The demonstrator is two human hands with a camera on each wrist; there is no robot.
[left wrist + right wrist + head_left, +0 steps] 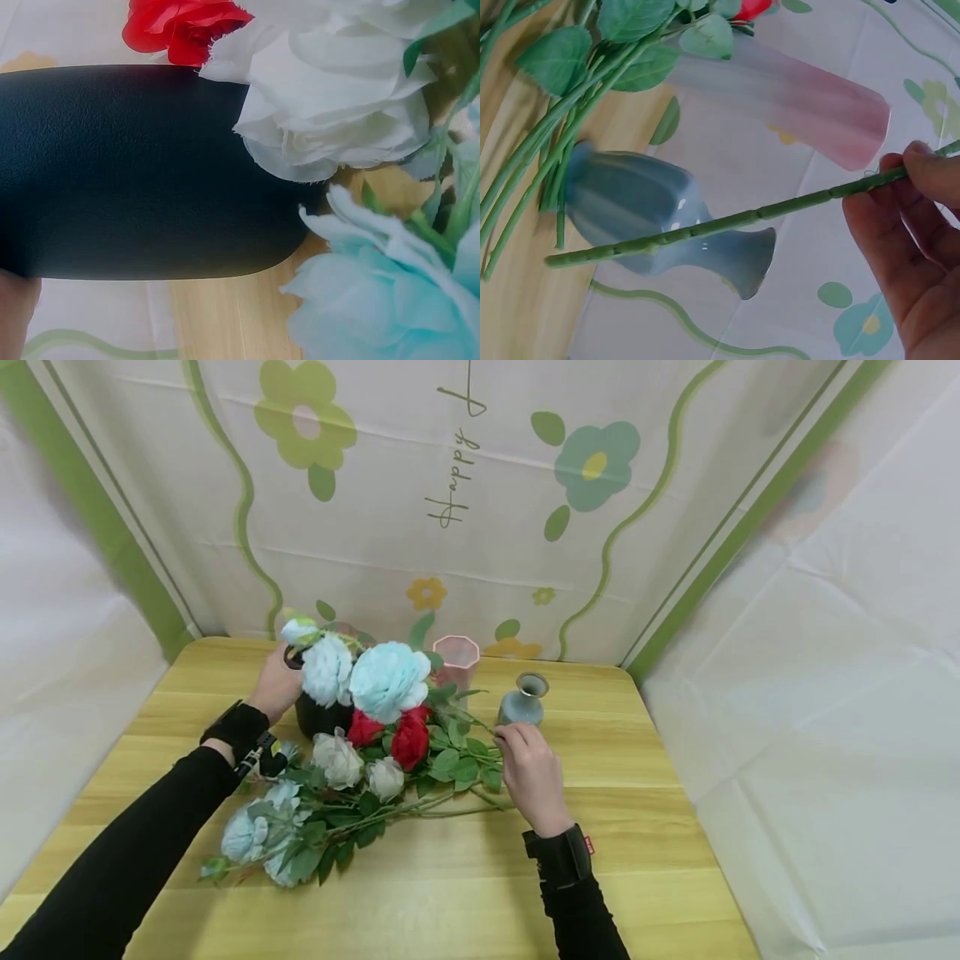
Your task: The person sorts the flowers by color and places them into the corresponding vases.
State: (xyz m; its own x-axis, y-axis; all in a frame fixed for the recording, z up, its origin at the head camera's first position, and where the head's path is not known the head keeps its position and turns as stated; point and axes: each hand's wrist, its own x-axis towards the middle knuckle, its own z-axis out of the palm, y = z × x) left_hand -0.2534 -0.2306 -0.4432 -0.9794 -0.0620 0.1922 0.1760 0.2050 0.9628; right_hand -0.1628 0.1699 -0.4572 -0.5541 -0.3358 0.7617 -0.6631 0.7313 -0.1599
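Observation:
On the left, my left hand grips the upper part of a black vase, its fingers partly hidden behind the rim. The vase's dark, smooth side fills much of the left wrist view. My right hand pinches the green stem of a flower between thumb and fingers. That stem runs leftward to pale blue blooms, which overlap the black vase in the head view. A blue-grey vase stands just beyond my right hand; in the right wrist view the stem crosses in front of it.
A pink translucent vase stands at the back edge. Red roses, white roses and more pale blue flowers lie in a leafy heap on the wooden table. A printed cloth hangs behind.

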